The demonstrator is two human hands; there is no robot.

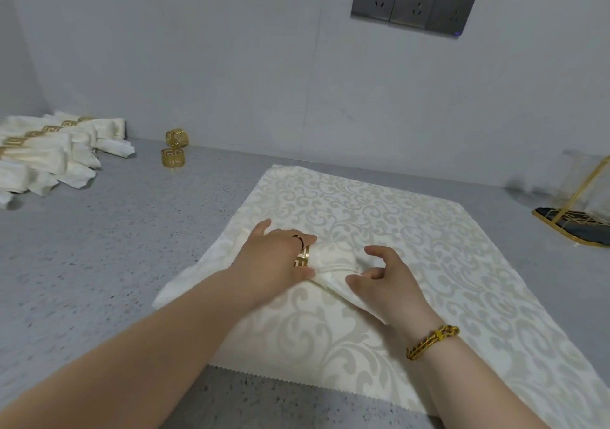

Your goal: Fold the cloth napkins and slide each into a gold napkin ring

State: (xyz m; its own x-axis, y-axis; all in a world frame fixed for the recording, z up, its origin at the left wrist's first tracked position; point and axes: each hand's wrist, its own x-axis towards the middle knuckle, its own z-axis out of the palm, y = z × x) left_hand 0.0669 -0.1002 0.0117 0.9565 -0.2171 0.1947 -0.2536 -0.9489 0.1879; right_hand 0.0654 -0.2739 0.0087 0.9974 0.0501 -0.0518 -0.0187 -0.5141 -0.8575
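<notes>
The left grip curls over a rolled-up napkin and holds a gold napkin ring that sits around the cloth, partly hidden under the fingers. The right grip is half closed, its thumb and forefinger pinching the napkin's end just to the right of the ring, the other fingers curled above the cloth. A thin dark band is on a left finger and a yellow beaded bracelet is on the right wrist. The rolled napkin lies across a flat cream damask napkin spread out on the worktop, and its loose left end trails past that cloth's edge. At the far left, a pile of finished napkins, each inside a gold ring, lies overlapping. Near them, two loose gold rings sit one behind the other by the wall. At the right edge stands a gold wire holder with a dark base; something pale and translucent is at it, too blurred to tell. The worktop is grey and speckled, the wall behind it is pale, and three grey sockets are set in it.
</notes>
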